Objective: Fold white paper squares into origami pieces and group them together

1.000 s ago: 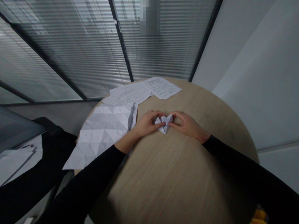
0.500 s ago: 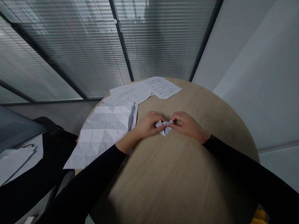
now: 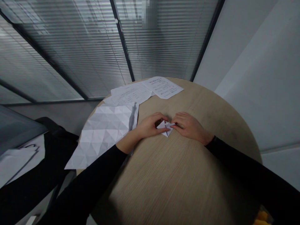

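We pinch the folded paper with left hand and right hand, right flap narrow, inside the table's far edge.

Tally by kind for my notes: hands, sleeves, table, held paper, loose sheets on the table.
Hands: 2 (left hand, right hand)
Sleeves: 2 (left sleeve, right sleeve)
Table: 1
Held paper: 1
Total: 6
Loose sheets overlap, so their number cannot be told; left out of the total.
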`<state>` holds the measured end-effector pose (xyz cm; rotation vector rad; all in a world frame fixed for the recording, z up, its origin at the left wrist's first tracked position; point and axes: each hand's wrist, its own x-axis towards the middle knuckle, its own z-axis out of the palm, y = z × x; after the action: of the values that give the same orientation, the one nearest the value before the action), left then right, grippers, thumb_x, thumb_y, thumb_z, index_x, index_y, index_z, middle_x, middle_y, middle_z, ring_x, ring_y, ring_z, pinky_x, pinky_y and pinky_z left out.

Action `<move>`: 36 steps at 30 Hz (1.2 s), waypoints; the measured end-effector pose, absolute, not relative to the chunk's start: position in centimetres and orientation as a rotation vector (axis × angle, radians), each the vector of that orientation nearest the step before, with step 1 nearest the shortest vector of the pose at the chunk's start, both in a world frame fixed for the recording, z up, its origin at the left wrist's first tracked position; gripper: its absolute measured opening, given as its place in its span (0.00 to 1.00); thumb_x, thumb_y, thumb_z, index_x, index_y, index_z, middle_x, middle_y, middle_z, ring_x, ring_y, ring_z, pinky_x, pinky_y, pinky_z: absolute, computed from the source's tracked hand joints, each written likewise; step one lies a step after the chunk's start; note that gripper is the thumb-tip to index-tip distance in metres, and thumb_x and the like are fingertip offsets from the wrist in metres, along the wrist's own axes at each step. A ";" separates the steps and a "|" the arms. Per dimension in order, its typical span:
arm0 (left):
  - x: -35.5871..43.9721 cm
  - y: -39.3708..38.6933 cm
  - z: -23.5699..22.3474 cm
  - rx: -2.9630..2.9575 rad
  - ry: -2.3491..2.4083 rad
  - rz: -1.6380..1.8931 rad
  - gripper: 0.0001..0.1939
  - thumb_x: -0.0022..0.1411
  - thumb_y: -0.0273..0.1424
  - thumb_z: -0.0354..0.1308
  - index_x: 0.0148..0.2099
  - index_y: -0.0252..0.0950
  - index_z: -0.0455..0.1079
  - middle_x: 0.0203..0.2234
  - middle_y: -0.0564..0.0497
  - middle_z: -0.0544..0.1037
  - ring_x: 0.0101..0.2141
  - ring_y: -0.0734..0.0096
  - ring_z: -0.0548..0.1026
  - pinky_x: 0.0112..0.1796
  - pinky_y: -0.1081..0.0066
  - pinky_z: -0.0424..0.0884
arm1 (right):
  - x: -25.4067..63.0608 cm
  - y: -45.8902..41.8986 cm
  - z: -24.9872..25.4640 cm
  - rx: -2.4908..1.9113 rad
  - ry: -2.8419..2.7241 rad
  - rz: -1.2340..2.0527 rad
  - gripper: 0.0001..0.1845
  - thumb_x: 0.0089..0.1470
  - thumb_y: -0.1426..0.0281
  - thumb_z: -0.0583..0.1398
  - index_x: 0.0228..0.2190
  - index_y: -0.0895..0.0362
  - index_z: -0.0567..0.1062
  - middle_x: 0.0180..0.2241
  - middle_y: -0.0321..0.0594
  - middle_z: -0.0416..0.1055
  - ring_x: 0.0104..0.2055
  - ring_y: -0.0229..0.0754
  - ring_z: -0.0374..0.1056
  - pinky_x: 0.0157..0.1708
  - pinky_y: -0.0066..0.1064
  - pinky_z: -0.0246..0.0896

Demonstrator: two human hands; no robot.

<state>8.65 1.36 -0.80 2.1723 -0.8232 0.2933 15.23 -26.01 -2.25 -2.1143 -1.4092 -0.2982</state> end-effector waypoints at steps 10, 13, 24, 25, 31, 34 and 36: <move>8.7 1.7 -0.6 2.219 -0.774 0.192 0.16 0.77 0.45 0.67 0.47 0.36 0.84 0.37 0.47 0.85 0.36 0.68 0.80 0.39 0.68 0.74 | 15.6 -27.1 -2.5 -2.137 -1.339 -0.300 0.09 0.75 0.60 0.66 0.40 0.49 0.82 0.39 0.43 0.82 0.44 0.55 0.77 0.50 0.50 0.70; 8.9 1.7 -0.6 2.169 -0.879 0.195 0.15 0.81 0.42 0.63 0.49 0.37 0.85 0.46 0.42 0.87 0.44 0.63 0.84 0.48 0.64 0.78 | 15.7 -27.5 -2.8 -2.149 -1.321 -0.298 0.09 0.74 0.59 0.68 0.39 0.49 0.80 0.39 0.43 0.81 0.44 0.55 0.76 0.49 0.49 0.70; 9.1 1.7 -1.2 2.269 -0.974 0.301 0.15 0.84 0.39 0.60 0.50 0.38 0.85 0.46 0.42 0.85 0.46 0.60 0.84 0.49 0.62 0.79 | 15.1 -27.0 -3.0 -2.165 -1.339 -0.217 0.10 0.72 0.62 0.70 0.38 0.49 0.76 0.41 0.42 0.79 0.46 0.54 0.75 0.47 0.47 0.69; 9.1 1.7 -1.2 2.271 -0.970 0.297 0.15 0.83 0.39 0.60 0.50 0.37 0.85 0.45 0.42 0.85 0.45 0.60 0.84 0.49 0.62 0.79 | 14.9 -26.9 -3.0 -2.183 -1.347 -0.223 0.09 0.73 0.63 0.69 0.38 0.49 0.76 0.40 0.42 0.79 0.45 0.54 0.74 0.47 0.47 0.69; 9.1 1.5 -1.1 2.264 -0.951 0.263 0.16 0.81 0.43 0.64 0.44 0.37 0.83 0.41 0.44 0.83 0.42 0.61 0.81 0.49 0.61 0.78 | 14.1 -26.8 -2.8 -2.209 -1.315 -0.243 0.07 0.75 0.65 0.67 0.39 0.49 0.78 0.40 0.42 0.80 0.42 0.52 0.74 0.44 0.45 0.67; 9.1 1.5 -1.2 2.261 -0.967 0.272 0.17 0.83 0.42 0.61 0.45 0.37 0.84 0.41 0.44 0.83 0.42 0.61 0.82 0.47 0.62 0.77 | 14.0 -26.8 -2.8 -2.186 -1.295 -0.249 0.09 0.76 0.65 0.65 0.39 0.49 0.79 0.40 0.43 0.81 0.43 0.52 0.75 0.45 0.46 0.68; 9.1 1.5 -1.2 2.257 -0.979 0.285 0.18 0.84 0.42 0.60 0.45 0.37 0.84 0.40 0.44 0.84 0.42 0.62 0.82 0.47 0.63 0.77 | 14.1 -26.8 -2.9 -2.163 -1.293 -0.254 0.08 0.76 0.64 0.65 0.40 0.49 0.80 0.42 0.43 0.82 0.46 0.54 0.76 0.49 0.48 0.69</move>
<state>9.05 1.48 -1.22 2.2572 -0.9792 0.2850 14.14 -26.83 -2.85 -2.1625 -1.2932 -0.2537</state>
